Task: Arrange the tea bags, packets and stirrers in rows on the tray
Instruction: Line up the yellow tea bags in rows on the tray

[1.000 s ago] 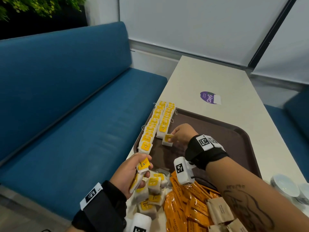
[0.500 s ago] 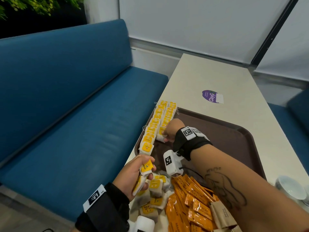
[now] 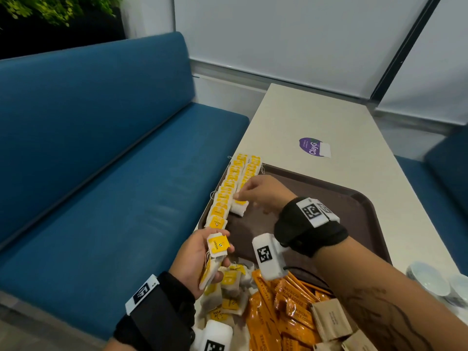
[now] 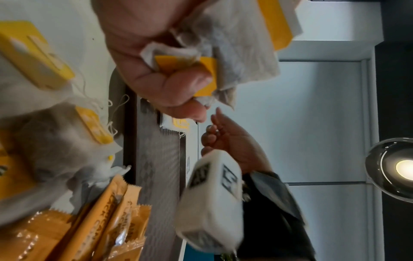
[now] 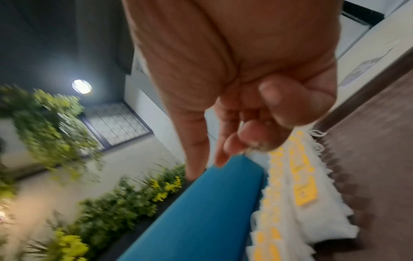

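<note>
- Head view: the bench (image 3: pixel 316 117) is seen running from 6 o'clock toward 12 o'clock, with a blue sofa (image 3: pixel 101 160) along its 9 o'clock side.
- The brown tray (image 3: pixel 342 206) is laid across the bench; most of its floor is bare.
- Two rows of tea bags (image 3: pixel 234 183) have been set along the tray's 9 o'clock edge; the inner row is shorter than the outer one.
- A loose heap of orange packets (image 3: pixel 278 307) and brown packets (image 3: pixel 331 317) is left unsorted at 6 o'clock, beside loose tea bags (image 3: pixel 230 292). No stirrers can be made out.
- The left hand (image 3: pixel 200 259) is clamped on a small stack of tea bags (image 3: pixel 217 247), held near the tray's 7 o'clock corner.
- The right hand (image 3: pixel 260 193) is held over the last tea bag (image 3: pixel 239 206) of the inner row; its grip is loosely curled, and nothing is seen clamped in it.
- Judged from this, the task is at an early stage: tea bags are partly rowed, packets untouched.
</note>
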{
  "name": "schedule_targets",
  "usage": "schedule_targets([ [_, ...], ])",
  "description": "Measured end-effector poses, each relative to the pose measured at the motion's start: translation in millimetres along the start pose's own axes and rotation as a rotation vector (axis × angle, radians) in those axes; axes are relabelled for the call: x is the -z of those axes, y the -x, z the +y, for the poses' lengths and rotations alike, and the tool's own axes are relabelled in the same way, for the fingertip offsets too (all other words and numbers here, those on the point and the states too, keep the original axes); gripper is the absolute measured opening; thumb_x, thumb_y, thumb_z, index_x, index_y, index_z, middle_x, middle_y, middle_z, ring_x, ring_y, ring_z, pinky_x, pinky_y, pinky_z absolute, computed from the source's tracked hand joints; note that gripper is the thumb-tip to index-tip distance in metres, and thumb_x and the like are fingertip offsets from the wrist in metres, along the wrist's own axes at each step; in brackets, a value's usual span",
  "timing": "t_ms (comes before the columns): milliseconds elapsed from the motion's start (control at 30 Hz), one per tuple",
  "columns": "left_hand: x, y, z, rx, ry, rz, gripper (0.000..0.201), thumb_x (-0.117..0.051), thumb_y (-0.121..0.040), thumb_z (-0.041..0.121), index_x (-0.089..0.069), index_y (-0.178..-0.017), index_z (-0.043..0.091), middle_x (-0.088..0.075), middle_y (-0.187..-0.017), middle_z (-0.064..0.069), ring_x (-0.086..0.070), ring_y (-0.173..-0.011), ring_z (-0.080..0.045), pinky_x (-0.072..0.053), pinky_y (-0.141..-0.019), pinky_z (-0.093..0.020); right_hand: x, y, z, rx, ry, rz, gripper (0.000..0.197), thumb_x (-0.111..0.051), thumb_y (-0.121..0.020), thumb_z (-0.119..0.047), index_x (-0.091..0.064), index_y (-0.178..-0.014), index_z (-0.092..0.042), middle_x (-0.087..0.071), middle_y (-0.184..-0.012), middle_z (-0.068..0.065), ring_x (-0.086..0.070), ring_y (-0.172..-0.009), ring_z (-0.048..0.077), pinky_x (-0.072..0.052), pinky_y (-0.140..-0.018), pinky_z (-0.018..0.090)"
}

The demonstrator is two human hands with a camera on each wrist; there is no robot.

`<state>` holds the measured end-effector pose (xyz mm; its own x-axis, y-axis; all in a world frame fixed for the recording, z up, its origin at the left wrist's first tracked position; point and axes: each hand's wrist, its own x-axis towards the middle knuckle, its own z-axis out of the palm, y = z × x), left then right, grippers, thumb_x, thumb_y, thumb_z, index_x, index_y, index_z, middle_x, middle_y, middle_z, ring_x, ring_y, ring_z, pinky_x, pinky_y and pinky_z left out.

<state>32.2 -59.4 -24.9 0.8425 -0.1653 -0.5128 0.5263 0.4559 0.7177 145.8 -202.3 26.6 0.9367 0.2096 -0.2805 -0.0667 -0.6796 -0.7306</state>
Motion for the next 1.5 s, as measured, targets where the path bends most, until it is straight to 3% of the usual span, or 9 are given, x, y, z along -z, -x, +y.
schedule_targets([
  [167, -4.3, 1.8, -2.7, 0.029, -0.006, -0.027, 0.042, -0.03, -0.097, 0.048, -0.059, -0.092, 0.018, -0.059, -0.066, -0.004, -0.049, -0.049, -0.015, -0.031, -0.034, -0.013, 1.7, 52.5, -14.7, 0.214, 0.045, -0.35, 0.016, -0.074, -0.08, -0.016, -0.066, -0.094, -0.018, -0.062, -0.089, 0.002, -0.051, -0.069, 0.002, -0.038, -0.052, 0.007],
  [300, -9.3, 6.1, -4.3, 0.064, -0.065, -0.072, 0.061, -0.023, -0.089, 0.065, -0.06, -0.1, 0.018, -0.057, -0.069, -0.008, -0.05, -0.051, -0.016, -0.032, -0.032, -0.015, -6.7, 58.5, -12.6, 0.17, 0.141, -0.484, 0.026, -0.078, -0.076, -0.014, -0.064, -0.097, -0.021, -0.059, -0.084, -0.005, -0.055, -0.076, 0.004, -0.044, -0.076, 0.02],
  [433, -6.2, 11.1, -4.1, 0.062, -0.09, -0.098, 0.063, -0.02, -0.086, 0.066, -0.06, -0.097, 0.018, -0.055, -0.065, -0.005, -0.048, -0.052, -0.015, -0.033, -0.033, -0.014, -9.5, 64.5, -8.5, 0.2, 0.035, -0.529, 0.016, -0.077, -0.075, -0.006, -0.066, -0.085, -0.012, -0.067, -0.092, 0.013, -0.064, -0.083, 0.021, -0.051, -0.089, 0.036],
  [633, -0.6, 16.7, -0.7, 0.08, -0.014, -0.144, 0.047, -0.042, -0.077, 0.058, -0.061, -0.087, 0.016, -0.053, -0.061, -0.004, -0.047, -0.047, -0.013, -0.028, -0.032, -0.012, -12.1, 64.9, -3.0, 0.298, -0.329, -0.536, 0.015, -0.07, -0.075, 0.002, -0.062, -0.077, -0.009, -0.06, -0.096, 0.023, -0.059, -0.085, 0.035, -0.051, -0.076, 0.035],
  [767, 0.5, 17.3, 3.9, 0.1, 0.068, -0.156, 0.043, -0.054, -0.07, 0.047, -0.059, -0.088, 0.009, -0.053, -0.059, -0.005, -0.048, -0.042, -0.012, -0.029, -0.029, -0.013, -12.7, 60.1, -2.3, 0.326, -0.433, -0.452, 0.015, -0.07, -0.076, 0.001, -0.062, -0.073, -0.011, -0.059, -0.096, 0.025, -0.06, -0.066, 0.012, -0.039, -0.049, 0.015],
  [900, 2.5, 13.0, 6.8, 0.102, 0.067, -0.111, 0.041, -0.059, -0.068, 0.043, -0.056, -0.089, 0.008, -0.053, -0.062, -0.006, -0.047, -0.042, -0.011, -0.028, -0.029, -0.013, -6.5, 59.2, -3.2, 0.328, -0.491, -0.396, 0.025, -0.056, -0.081, 0.019, -0.057, -0.076, -0.006, -0.057, -0.09, 0.008, -0.06, -0.062, -0.002, -0.043, -0.052, 0.007],
  [1100, 1.7, 8.7, 6.6, 0.147, 0.097, -0.144, 0.043, -0.054, -0.07, 0.049, -0.055, -0.086, 0.009, -0.052, -0.062, -0.005, -0.044, -0.043, -0.011, -0.03, -0.029, -0.011, -8.5, 49.0, -3.2, 0.305, -0.652, -0.294, 0.013, -0.065, -0.078, 0.002, -0.057, -0.075, -0.007, -0.06, -0.079, 0.007, -0.053, -0.05, 0.002, -0.033, -0.042, 0.014],
  [1267, 7.8, 1.9, 3.7, 0.15, 0.147, -0.111, 0.039, -0.052, -0.072, 0.045, -0.057, -0.086, 0.01, -0.053, -0.063, -0.005, -0.046, -0.042, -0.011, -0.03, -0.029, -0.011, -7.8, 23.9, 3.9, 0.111, -0.322, 0.17, 0.022, -0.059, -0.09, -0.002, -0.05, -0.073, -0.012, -0.053, -0.061, 0.005, -0.053, -0.044, 0.01, -0.032, -0.034, 0.012],
  [1500, 16.0, -2.7, 0.3, 0.145, 0.195, -0.097, 0.038, -0.053, -0.072, 0.043, -0.057, -0.089, 0.009, -0.053, -0.064, -0.006, -0.047, -0.042, -0.012, -0.032, -0.029, -0.012, -14.3, -27.1, 22.0, -0.252, -0.187, 0.051, 0.022, -0.056, -0.09, -0.008, -0.05, -0.07, -0.015, -0.057, -0.07, 0.004, -0.056, -0.054, 0.012, -0.048, -0.045, 0.018],
])
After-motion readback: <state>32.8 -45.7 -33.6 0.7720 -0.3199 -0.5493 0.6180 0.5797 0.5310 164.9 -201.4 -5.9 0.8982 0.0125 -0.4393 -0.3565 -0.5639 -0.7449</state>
